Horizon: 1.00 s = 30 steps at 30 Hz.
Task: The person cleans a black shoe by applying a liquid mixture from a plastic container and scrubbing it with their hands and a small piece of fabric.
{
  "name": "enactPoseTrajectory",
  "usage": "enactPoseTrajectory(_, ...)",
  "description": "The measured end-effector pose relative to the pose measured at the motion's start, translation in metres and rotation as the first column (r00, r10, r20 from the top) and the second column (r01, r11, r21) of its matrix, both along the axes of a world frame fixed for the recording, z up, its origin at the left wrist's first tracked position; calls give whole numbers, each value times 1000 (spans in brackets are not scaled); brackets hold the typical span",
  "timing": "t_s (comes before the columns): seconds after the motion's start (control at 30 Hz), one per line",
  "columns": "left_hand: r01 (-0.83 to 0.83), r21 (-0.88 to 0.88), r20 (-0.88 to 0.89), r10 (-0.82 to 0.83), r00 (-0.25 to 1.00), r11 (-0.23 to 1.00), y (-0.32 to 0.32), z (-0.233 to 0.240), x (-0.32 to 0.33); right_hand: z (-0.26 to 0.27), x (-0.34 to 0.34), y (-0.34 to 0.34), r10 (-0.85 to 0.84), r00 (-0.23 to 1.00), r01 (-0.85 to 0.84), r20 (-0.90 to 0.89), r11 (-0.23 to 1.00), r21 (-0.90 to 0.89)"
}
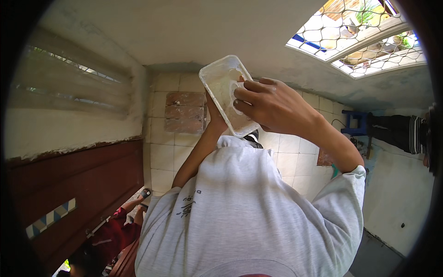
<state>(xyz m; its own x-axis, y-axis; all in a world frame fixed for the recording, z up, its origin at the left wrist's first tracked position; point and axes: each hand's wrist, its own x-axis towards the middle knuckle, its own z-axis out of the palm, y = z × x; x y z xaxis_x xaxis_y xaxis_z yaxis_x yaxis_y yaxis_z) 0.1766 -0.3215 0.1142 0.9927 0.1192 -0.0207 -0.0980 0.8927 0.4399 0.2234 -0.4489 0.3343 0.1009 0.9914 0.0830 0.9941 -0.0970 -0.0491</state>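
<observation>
In front of my chest is a translucent white plastic container (218,78), rectangular with rounded corners, tilted, its open top facing me. Pale, wet-looking residue coats its inside and rim. My left hand (216,112) grips its left side from beneath; most of the fingers are hidden behind it. Over the container's right edge reaches my right hand (277,102), fingers curled down toward the inside. A whitish curved shape (234,90) shows beside those fingertips, with a small orange-brown bit above it. Whether the right hand grips either one cannot be made out.
A smeared brown slatted board (184,112) lies on the tiled floor (162,155). At right are a blue stool (356,123) and dark striped clothing (398,133). A grilled window (353,34) is at upper right. Another person (114,235) in red is beyond the red-brown door (79,187).
</observation>
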Motion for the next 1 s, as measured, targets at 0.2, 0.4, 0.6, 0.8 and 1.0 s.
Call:
enactPoseTrajectory(0.2,15,-81,-50,-20,999,997,-31,-22,29,-7,23,-68,-107,988,131,-111,960,245)
enactPoseTrajectory(0.4,119,-329,-47,-142,989,937,-76,-58,39,-54,47,-155,-321,822,539,-471,705,461)
enactPoseTrajectory(0.6,236,-341,-96,-283,954,910,-113,-100,45,-131,78,-236,-402,563,826,-722,274,492)
enactPoseTrajectory(0.8,301,-319,-184,-370,911,899,-145,-115,53,-279,124,-308,-534,269,961,-801,202,187)
enactPoseTrajectory(1.0,178,-214,-361,-247,899,961,-188,-69,60,-467,149,-351,-662,4,979,-749,155,-131)
